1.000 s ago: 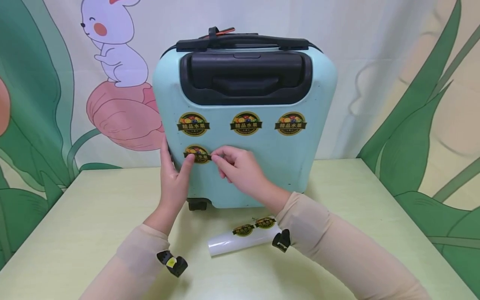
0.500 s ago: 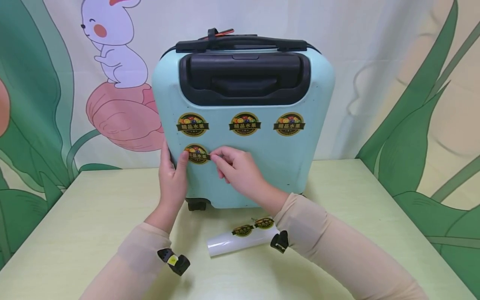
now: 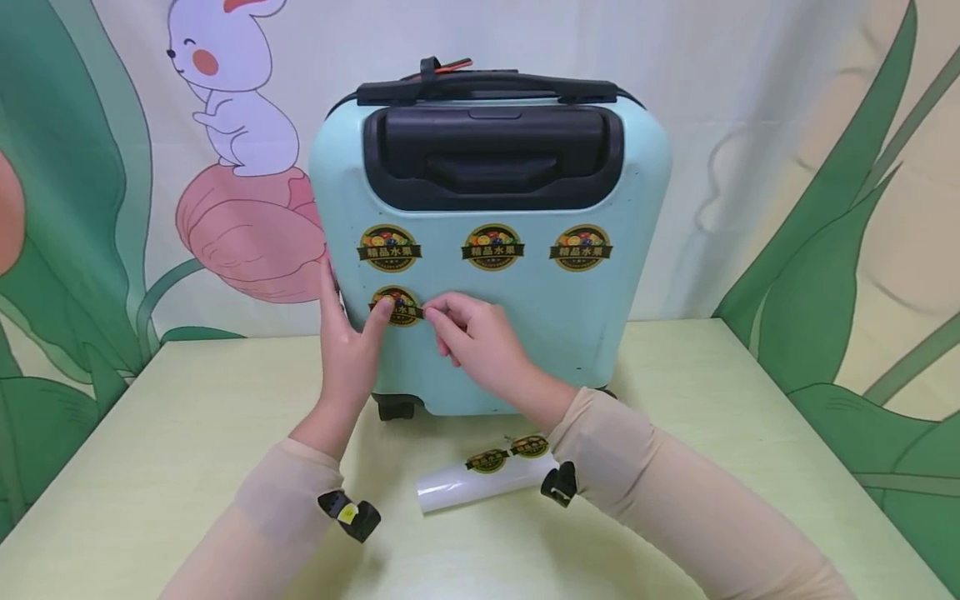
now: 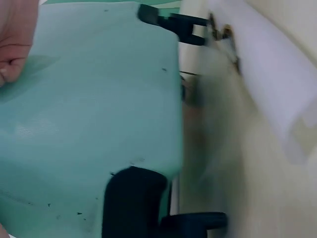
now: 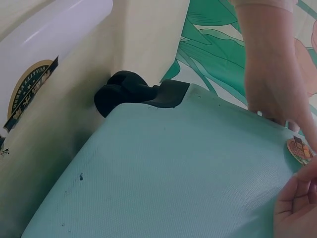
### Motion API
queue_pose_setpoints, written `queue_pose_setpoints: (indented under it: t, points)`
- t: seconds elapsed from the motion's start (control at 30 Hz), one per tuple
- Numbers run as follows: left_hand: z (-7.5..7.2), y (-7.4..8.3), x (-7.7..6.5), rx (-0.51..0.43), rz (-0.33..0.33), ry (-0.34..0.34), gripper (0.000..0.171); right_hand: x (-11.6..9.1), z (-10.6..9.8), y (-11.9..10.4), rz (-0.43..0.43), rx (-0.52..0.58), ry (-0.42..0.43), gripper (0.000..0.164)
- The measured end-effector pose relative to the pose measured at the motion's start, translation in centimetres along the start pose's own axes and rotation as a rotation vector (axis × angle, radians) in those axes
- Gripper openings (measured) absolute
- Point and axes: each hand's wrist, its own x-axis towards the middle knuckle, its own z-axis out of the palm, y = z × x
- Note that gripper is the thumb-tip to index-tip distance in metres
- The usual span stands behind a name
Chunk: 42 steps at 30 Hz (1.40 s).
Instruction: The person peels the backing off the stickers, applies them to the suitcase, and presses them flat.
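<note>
A light teal suitcase stands upright on the table, with three round fruit-label stickers in a row below its black handle recess. A further sticker lies lower left, under the first of the row. My left hand rests at the suitcase's left edge, fingers straight along the side and thumb pressing on this sticker. With thumb and index finger, my right hand pinches the sticker's right end. In the right wrist view, both hands meet around the sticker at the right. The left wrist view shows mostly the suitcase shell.
On the table, in front of the suitcase, lies a white glossy roll with two more such stickers on it. Black wheels support the suitcase. A curtain printed with a rabbit and leaves hangs behind.
My left thumb slid left to the sticker's edge, then came back right over it, slightly higher. The right hand's pinch has stayed almost still.
</note>
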Motion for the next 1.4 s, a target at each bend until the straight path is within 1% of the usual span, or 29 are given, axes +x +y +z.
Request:
queue_pose_setpoints:
  t: [0.07, 0.13, 0.2, 0.27, 0.33, 0.43, 0.53, 0.63, 0.73, 0.77, 0.8, 0.87, 0.93, 0.97, 1.0, 1.03, 1.07, 1.1, 1.13, 1.17, 1.2, 1.23, 1.27, 1.33, 1.4]
  points:
    - [0.0, 0.0, 0.2, -0.014, -0.052, -0.010, 0.086, 0.0, 0.0, -0.1, -0.003, -0.010, -0.005, 0.019]
    - [-0.1, -0.4, 0.4, -0.019, -0.094, -0.005, 0.084, 0.0, 0.1, -0.2, -0.008, -0.016, -0.015, 0.019]
    - [-0.2, -1.0, 0.5, -0.016, -0.099, 0.000, 0.078, 0.0, 0.2, -0.3, -0.008, -0.013, -0.018, 0.020]
    - [-0.1, -1.1, 0.5, -0.027, -0.080, 0.001, 0.073, 0.0, 0.1, -0.4, -0.006, -0.007, -0.018, 0.021]
    - [0.1, -1.2, 0.5, -0.045, -0.046, -0.005, 0.070, -0.1, 0.0, -0.3, -0.004, -0.010, -0.015, 0.022]
    - [0.2, -0.7, 0.2, -0.035, -0.014, -0.007, 0.069, -0.2, -0.3, -0.3, -0.005, -0.023, -0.025, 0.024]
    - [0.3, -0.7, 0.1, -0.026, -0.015, -0.008, 0.071, -0.4, -0.6, -0.5, -0.001, -0.047, -0.031, 0.025]
    - [0.4, -0.7, 0.1, -0.038, -0.014, -0.020, 0.071, -0.7, -0.8, -0.8, 0.008, -0.092, -0.028, 0.025]
    - [0.6, -0.6, 0.1, -0.045, -0.009, -0.027, 0.071, -0.9, -1.1, -1.0, -0.011, -0.155, 0.001, 0.024]
    - [0.6, -0.6, 0.1, -0.042, -0.009, -0.024, 0.072, -1.0, -1.3, -1.0, -0.036, -0.171, 0.023, 0.024]
    - [0.6, -0.6, 0.0, -0.037, -0.012, -0.021, 0.073, -1.0, -1.6, -0.9, -0.083, -0.187, 0.054, 0.022]
    - [0.7, -0.6, 0.0, -0.026, -0.019, -0.025, 0.073, -1.1, -2.5, -0.9, -0.224, -0.248, 0.145, 0.019]
    - [0.7, -0.5, 0.0, -0.004, -0.019, -0.037, 0.068, -1.1, -4.0, -1.1, -0.414, -0.366, 0.263, 0.017]
    - [0.7, -0.6, -0.1, 0.016, -0.017, -0.044, 0.064, -1.0, -4.8, -1.3, -0.502, -0.451, 0.325, 0.018]
    - [0.6, -0.7, -0.1, 0.036, -0.017, -0.047, 0.060, -0.9, -5.7, -1.5, -0.571, -0.544, 0.389, 0.020]
    - [0.4, -0.9, -0.1, 0.054, -0.004, -0.048, 0.056, -0.7, -6.5, -1.8, -0.615, -0.638, 0.441, 0.024]
    - [0.2, -1.3, -0.2, 0.086, 0.021, -0.040, 0.054, -0.6, -7.3, -2.1, -0.635, -0.724, 0.474, 0.029]
    - [0.0, -1.7, -0.3, 0.132, 0.048, -0.023, 0.054, -0.4, -7.9, -2.3, -0.634, -0.803, 0.488, 0.034]
    - [-0.2, -2.2, -0.5, 0.191, 0.094, -0.005, 0.054, -0.3, -8.3, -2.5, -0.617, -0.869, 0.482, 0.039]
    - [-0.4, -2.8, -0.7, 0.259, 0.154, 0.011, 0.056, -0.2, -8.6, -2.7, -0.592, -0.929, 0.461, 0.045]
    - [-0.7, -3.4, -0.9, 0.346, 0.239, 0.017, 0.057, -0.2, -8.8, -2.8, -0.564, -0.969, 0.433, 0.050]
    - [-0.8, -4.0, -1.1, 0.442, 0.339, 0.022, 0.060, -0.1, -8.9, -2.9, -0.541, -1.001, 0.405, 0.053]
    - [-0.9, -4.5, -1.3, 0.548, 0.437, 0.024, 0.063, -0.1, -9.0, -3.0, -0.524, -1.021, 0.382, 0.055]
    - [-0.9, -5.1, -1.6, 0.747, 0.625, 0.007, 0.065, 0.0, -9.0, -3.1, -0.507, -1.030, 0.360, 0.055]
    - [-0.8, -5.6, -1.7, 0.901, 0.762, -0.018, 0.065, 0.1, -8.9, -3.2, -0.500, -1.021, 0.363, 0.054]
